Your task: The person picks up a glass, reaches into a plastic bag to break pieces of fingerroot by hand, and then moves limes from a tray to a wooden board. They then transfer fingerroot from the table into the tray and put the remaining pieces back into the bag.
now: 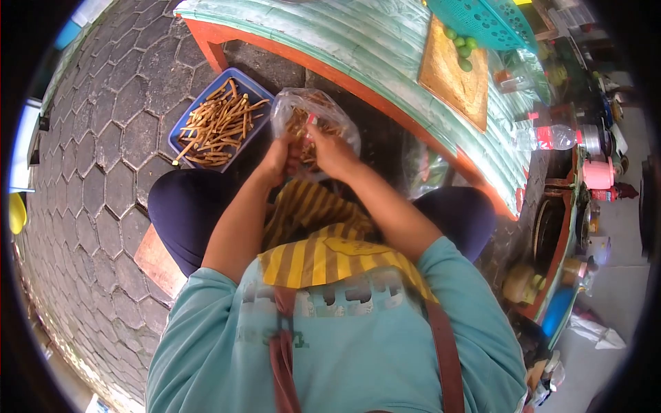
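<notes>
A clear plastic bag [348, 124] with brown stalk pieces inside lies between my knees. My left hand [281, 157] is closed at the bag's near left side, and what its fingers grip is hidden. At the bag's right side, my right hand [332, 150] is closed round a small red and white object [311, 122], too small to identify. Both hands are close together over the bag's opening. A blue tray [177, 134], heaped with thin brown stalks [217, 124], stands on the ground left of the bag.
A low table [372, 51] with a green cover and orange edge crosses ahead. On it are a wooden board [447, 76], green limes [465, 51], a teal basket [492, 20] and a plastic bottle [551, 138]. Another plastic bag [423, 168] is beneath the table's edge.
</notes>
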